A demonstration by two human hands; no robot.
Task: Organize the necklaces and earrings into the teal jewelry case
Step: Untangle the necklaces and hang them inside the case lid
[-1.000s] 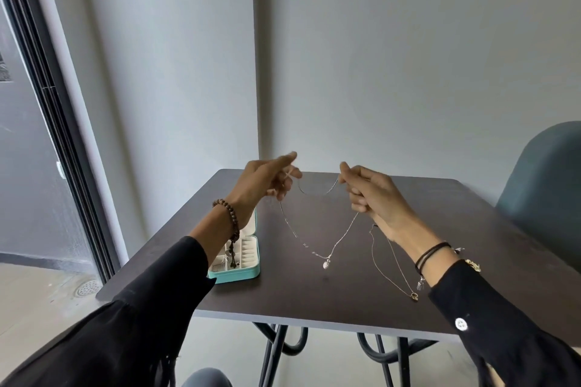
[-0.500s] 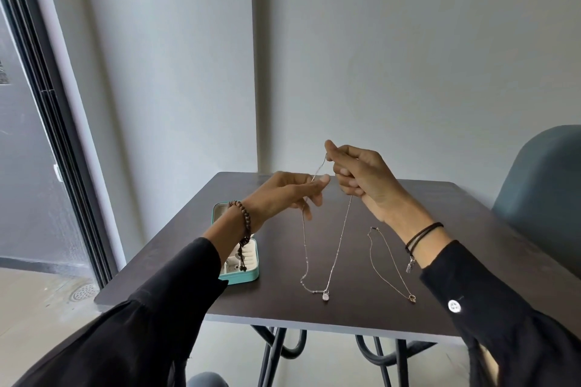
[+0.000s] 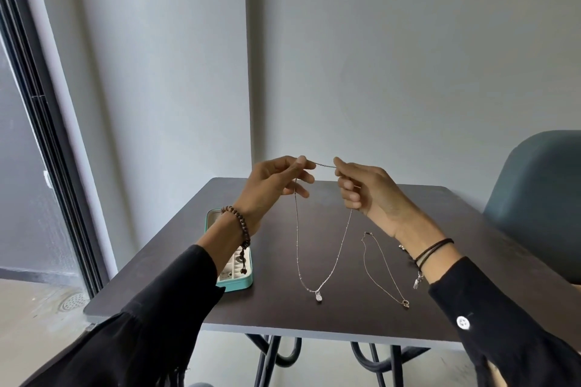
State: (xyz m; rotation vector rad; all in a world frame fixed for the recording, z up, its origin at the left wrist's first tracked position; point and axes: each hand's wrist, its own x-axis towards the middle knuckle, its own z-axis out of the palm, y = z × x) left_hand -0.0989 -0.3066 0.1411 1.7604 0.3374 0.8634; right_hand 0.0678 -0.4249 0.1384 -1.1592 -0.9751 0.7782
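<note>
While the dark table [image 3: 283,311] fills the lower middle of the frame, a blue-grey chair [image 3: 540,192] stands at its right edge. Both hands are raised above the centre: the left hand [image 3: 273,185] and the right hand [image 3: 367,188] each pinch the top of a thin silver necklace [image 3: 297,245] between thumb and forefinger, with a short stretch pulled level between them. At lower left the open teal jewelry case [image 3: 239,282] lies on the table, partly behind the left forearm. A second, finer necklace [image 3: 382,267] lies flat right of centre. The silver chain's small pendant [image 3: 318,296] hangs low by the tabletop; whether it touches, I cannot tell.
</note>
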